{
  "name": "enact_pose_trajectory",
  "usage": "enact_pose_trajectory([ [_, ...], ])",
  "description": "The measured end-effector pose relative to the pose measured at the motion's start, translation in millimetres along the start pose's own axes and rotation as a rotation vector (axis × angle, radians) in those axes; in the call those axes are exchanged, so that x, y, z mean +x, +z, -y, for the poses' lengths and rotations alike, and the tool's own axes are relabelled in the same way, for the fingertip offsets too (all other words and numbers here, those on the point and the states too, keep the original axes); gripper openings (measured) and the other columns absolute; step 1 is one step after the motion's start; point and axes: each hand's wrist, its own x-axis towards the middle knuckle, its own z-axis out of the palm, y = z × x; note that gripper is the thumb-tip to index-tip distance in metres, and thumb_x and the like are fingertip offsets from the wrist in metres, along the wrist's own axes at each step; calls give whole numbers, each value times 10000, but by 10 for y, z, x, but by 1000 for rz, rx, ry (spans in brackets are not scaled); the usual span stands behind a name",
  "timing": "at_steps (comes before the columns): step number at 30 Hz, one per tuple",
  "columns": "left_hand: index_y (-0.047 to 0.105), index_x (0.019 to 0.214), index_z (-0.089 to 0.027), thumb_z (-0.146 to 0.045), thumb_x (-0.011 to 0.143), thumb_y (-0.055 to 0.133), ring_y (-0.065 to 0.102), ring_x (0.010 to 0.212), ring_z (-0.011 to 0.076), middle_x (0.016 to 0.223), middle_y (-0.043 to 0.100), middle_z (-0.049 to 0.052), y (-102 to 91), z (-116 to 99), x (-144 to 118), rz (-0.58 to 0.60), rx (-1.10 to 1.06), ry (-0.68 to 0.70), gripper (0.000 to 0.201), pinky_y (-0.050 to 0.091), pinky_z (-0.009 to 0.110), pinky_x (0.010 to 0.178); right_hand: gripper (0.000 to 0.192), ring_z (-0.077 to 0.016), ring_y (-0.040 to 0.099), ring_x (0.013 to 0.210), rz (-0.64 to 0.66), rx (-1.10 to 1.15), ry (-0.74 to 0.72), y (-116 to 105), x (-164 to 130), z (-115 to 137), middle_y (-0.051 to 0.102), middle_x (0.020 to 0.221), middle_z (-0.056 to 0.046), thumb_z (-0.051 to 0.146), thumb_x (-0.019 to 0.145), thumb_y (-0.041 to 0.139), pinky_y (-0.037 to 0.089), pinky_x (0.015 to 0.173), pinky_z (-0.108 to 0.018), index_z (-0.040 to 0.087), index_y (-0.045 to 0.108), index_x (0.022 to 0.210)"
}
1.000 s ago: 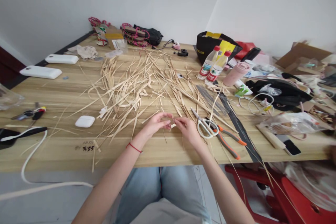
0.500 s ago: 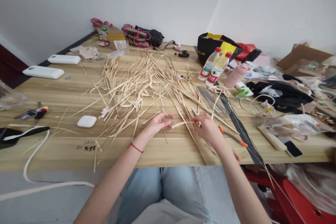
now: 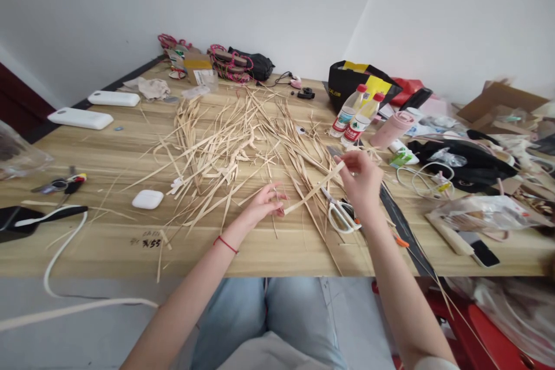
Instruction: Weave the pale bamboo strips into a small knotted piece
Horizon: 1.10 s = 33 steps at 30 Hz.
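Observation:
A pale flat straw strip (image 3: 313, 191) stretches between my hands, slanting up to the right. My left hand (image 3: 263, 203) pinches its lower end, and some thin piece shows at the fingertips, too small to make out. My right hand (image 3: 362, 178) is closed on the upper end, higher and farther right. White-handled scissors (image 3: 342, 219) lie on the table just below my right hand. Beyond my hands spreads a loose heap of dry straw strips (image 3: 212, 141), with a knobbly woven straw piece (image 3: 243, 153) among them.
Right of the scissors shows an orange handle (image 3: 401, 241), partly behind my forearm. Two bottles (image 3: 358, 121), a pink cup (image 3: 392, 129) and a black bag (image 3: 340, 87) stand back right. A white earbud case (image 3: 148, 199) and a white cable (image 3: 65, 248) lie left.
My right hand has moved up and to the right along the strip, so a longer length shows between my hands. The scissors have come into view. My left hand stays nearly in place.

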Motion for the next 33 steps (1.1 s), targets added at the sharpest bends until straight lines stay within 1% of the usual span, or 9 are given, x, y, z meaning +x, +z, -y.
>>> enact_pose_trajectory([
  [2,388,1294,-213,-182,713,669,619,798,152,1073,590,107,6,-7,7,-5,-5,-9,647,514,312,698,225,-184,613,647,65,130,109,218,-40,-73,649,715,-54,377,796,541,487,623,-307,166,592,855],
  [4,369,1318,-213,-188,713,672,619,782,146,1084,593,112,10,-11,15,0,-7,-11,677,510,309,695,252,-200,645,695,208,290,217,429,-131,-139,676,750,-73,372,793,539,502,647,-317,156,598,909],
  [8,356,1336,-216,-213,728,664,618,707,120,1133,585,123,-7,4,32,34,-16,-4,681,506,312,691,240,-221,665,704,384,451,380,776,-406,-206,691,739,-84,362,752,581,521,664,-340,155,626,864],
  [11,435,1259,-208,-227,743,649,624,715,124,1142,587,117,-36,31,42,63,-4,11,559,511,313,702,276,-230,674,689,413,690,540,927,-597,-208,703,755,-89,370,703,657,537,671,-360,152,623,869],
  [16,563,960,-158,-270,759,631,622,787,148,1053,608,86,-54,58,50,51,48,50,240,519,305,707,272,-247,684,775,446,1070,778,1001,-752,-208,715,857,-114,338,696,705,528,786,-404,137,635,865],
  [20,558,866,-148,-289,747,646,612,752,136,961,599,55,-24,40,51,63,81,41,205,526,306,700,218,-222,678,752,546,1141,901,1017,-769,-249,716,815,-110,312,712,699,538,737,-344,125,676,823],
  [23,551,855,-151,-315,726,670,606,755,137,918,604,45,0,36,58,37,118,34,240,524,282,665,192,-179,657,654,537,1156,937,1036,-771,-263,707,730,-74,299,690,719,539,638,-284,135,692,785],
  [29,527,816,-153,-332,681,710,605,676,127,838,625,31,-1,90,88,17,191,52,289,493,256,592,289,-174,619,576,485,1116,926,1099,-827,-220,690,688,-78,369,636,752,508,515,-281,126,695,779],
  [33,489,781,-162,-293,680,711,607,751,134,819,590,9,3,108,85,-21,243,116,277,478,240,632,315,-112,503,440,450,935,856,1147,-869,-239,605,524,-22,427,614,751,395,404,-228,126,681,675],
])
